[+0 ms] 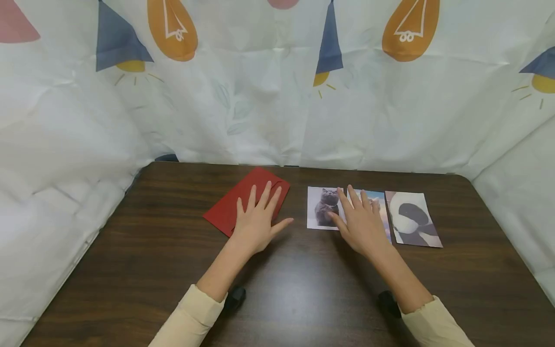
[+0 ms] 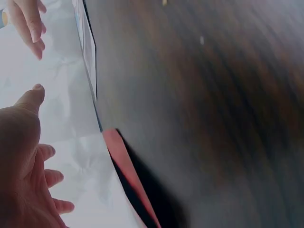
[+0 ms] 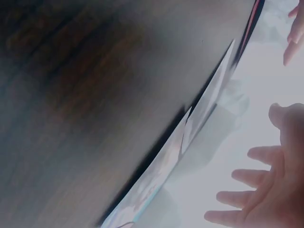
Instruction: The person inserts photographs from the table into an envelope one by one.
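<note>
My left hand (image 1: 256, 219), fingers spread, is over a red envelope (image 1: 225, 209) that lies slanted on the table. In the left wrist view the envelope's edge (image 2: 128, 166) shows below that hand, with a gap between them. The right hand (image 1: 362, 221), also spread, hovers over two picture cards: a grey cat card (image 1: 325, 209) and a blue-and-pink card (image 1: 381, 207) that it partly hides. To their right lies a third card (image 1: 412, 219) with a dark and white picture. In the right wrist view the right hand (image 3: 266, 185) holds nothing and stands apart from the cards.
The dark wooden table (image 1: 286, 299) reaches back to a white curtain (image 1: 269, 106) printed with lamps and bulbs. Curtain also hangs along the left and right sides. Each wrist carries a dark band-mounted device (image 1: 234, 300).
</note>
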Available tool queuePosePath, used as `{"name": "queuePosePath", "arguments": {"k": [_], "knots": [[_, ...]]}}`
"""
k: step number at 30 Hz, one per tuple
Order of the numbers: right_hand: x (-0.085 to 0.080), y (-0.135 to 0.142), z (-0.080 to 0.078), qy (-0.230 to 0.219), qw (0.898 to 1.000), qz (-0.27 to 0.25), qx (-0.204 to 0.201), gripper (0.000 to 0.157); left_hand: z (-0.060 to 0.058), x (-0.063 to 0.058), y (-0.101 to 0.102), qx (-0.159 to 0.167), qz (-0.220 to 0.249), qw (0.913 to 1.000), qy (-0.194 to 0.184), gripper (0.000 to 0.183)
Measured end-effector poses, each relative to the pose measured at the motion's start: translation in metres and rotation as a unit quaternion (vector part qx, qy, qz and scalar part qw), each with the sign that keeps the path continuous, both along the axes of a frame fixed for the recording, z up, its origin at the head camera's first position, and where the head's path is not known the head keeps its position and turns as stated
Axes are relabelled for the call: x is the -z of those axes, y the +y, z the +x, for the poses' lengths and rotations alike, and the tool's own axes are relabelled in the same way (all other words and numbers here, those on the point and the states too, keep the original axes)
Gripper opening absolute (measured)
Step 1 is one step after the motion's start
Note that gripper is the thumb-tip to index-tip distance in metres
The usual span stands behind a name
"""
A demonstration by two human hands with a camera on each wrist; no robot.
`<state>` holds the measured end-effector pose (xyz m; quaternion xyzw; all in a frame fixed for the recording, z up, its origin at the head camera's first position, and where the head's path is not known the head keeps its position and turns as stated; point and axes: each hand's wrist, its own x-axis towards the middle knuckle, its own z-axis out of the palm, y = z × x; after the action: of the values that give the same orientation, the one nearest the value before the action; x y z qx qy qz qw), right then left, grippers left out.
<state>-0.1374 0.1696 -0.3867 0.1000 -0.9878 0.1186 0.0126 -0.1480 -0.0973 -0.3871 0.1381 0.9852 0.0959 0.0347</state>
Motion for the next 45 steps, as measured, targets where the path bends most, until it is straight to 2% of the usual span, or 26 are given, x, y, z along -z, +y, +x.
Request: {"name": "queuePosePath", "arguments": {"k": [8, 18, 23, 29, 35, 45], "knots": [[0.001, 0.005, -0.007, 0.002, 1.0, -0.004, -0.018, 0.073, -0.004, -0.005, -0.016, -0.004, 0.025, 0.9996, -0.01, 0.086], [0.002, 0.011, -0.017, 0.007, 0.999, -0.027, -0.044, 0.07, -0.012, -0.005, -0.037, -0.013, 0.03, 0.9988, -0.035, 0.083], [0.005, 0.015, -0.023, 0.008, 0.998, -0.046, -0.051, 0.068, -0.016, -0.003, -0.047, -0.004, 0.028, 0.9984, -0.049, 0.079], [0.008, 0.02, -0.032, -0.011, 0.996, -0.069, -0.05, 0.066, -0.024, 0.001, -0.058, -0.005, 0.043, 0.9978, -0.05, 0.077], [0.008, 0.026, -0.042, -0.034, 0.993, -0.105, -0.04, 0.063, -0.034, 0.005, -0.068, -0.024, 0.064, 0.995, -0.072, 0.076], [0.013, 0.03, -0.054, -0.032, 0.989, -0.142, -0.028, 0.058, -0.046, 0.012, -0.071, -0.041, 0.082, 0.9931, -0.073, 0.075]]}}
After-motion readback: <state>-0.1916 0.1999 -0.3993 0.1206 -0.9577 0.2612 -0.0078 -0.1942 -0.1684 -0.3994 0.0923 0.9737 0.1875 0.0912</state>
